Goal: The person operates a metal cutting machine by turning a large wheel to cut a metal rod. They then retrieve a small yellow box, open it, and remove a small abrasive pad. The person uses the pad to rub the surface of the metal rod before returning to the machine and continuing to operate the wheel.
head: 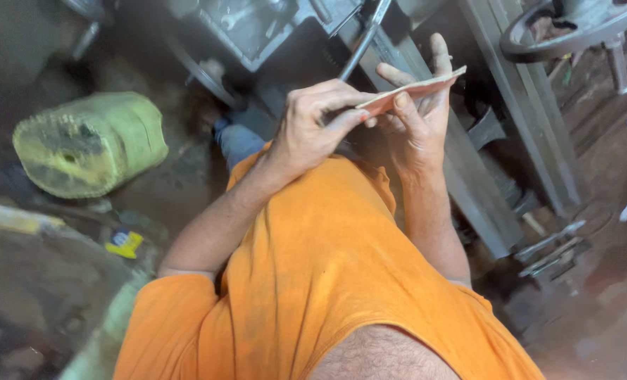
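My left hand and my right hand meet in front of my chest, both gripping one thin flat tan sheet that looks like card or abrasive paper, seen nearly edge-on. Left thumb and fingers pinch its near end. The right hand holds it from behind, thumb on top and fingers spread upward. My orange shirt fills the lower middle of the view.
A dirty yellow-green plastic can lies on its side at the left. Behind the hands stands a grey metal machine with a slanted rod and steel beam. A hand wheel sits top right; metal tools lie on the floor.
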